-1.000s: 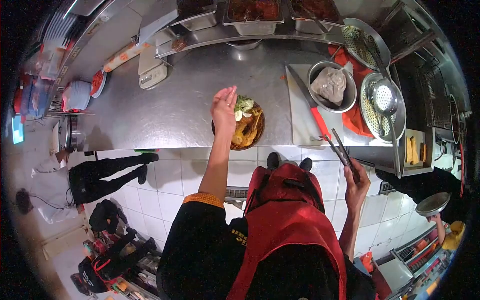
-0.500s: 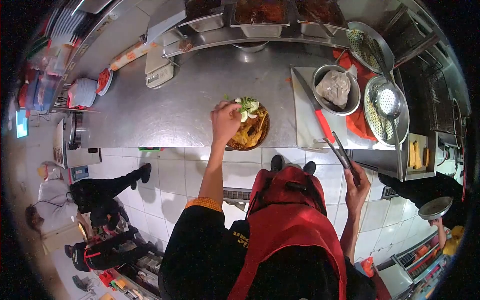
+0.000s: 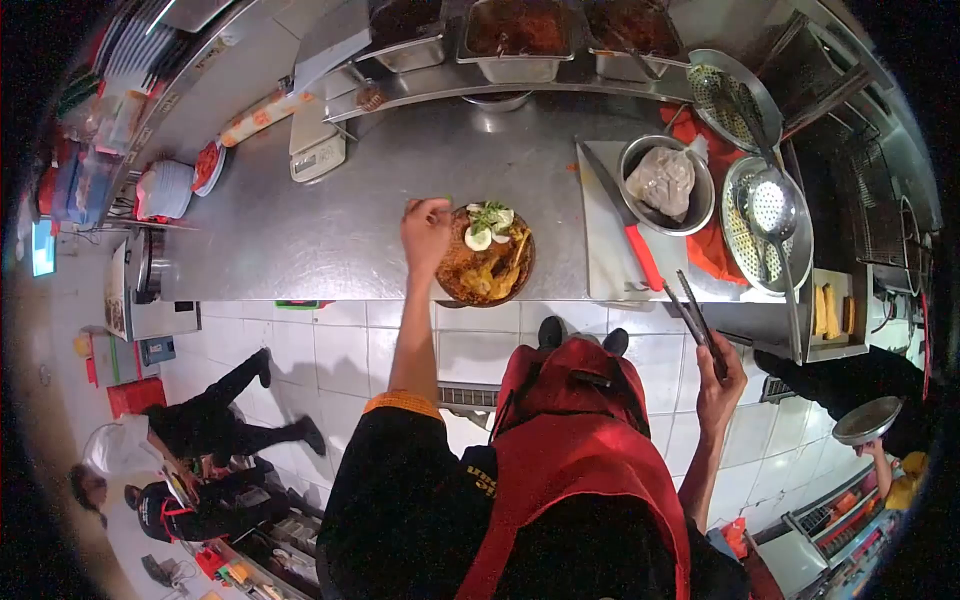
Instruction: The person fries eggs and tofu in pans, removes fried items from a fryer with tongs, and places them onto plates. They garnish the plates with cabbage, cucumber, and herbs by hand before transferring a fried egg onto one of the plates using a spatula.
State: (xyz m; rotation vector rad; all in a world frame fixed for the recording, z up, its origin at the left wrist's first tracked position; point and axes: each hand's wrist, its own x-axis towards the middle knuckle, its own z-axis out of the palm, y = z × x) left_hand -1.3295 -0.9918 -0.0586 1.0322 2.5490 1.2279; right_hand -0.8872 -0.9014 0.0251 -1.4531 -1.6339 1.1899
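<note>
My left hand (image 3: 427, 238) is just left of a dark round dish (image 3: 446, 288) at the counter's front edge. Its fingers are curled together beside a small green scrap; what is in them, if anything, is hidden. In the dish lie a golden-brown piece that looks like fried chicken (image 3: 492, 275), a reddish-brown layer of food, pale round slices (image 3: 478, 239) and a green leafy sprig (image 3: 490, 215). Metal tongs (image 3: 690, 310) are in my right hand (image 3: 718, 385), off the counter's front edge, their tips apart with nothing between them.
On the right, a cutting board (image 3: 605, 235) bears a red-handled knife (image 3: 645, 258) and a metal bowl (image 3: 708, 205) holding a plastic bag. Strainers and a skimmer (image 3: 772, 205) lie beyond. A scale (image 3: 318, 158) stands at the back. Other people are at both sides.
My left hand has drawn back leftward from over the dish, uncovering the pale slices and the reddish-brown layer. My right hand still holds the tongs. A person at left has shifted.
</note>
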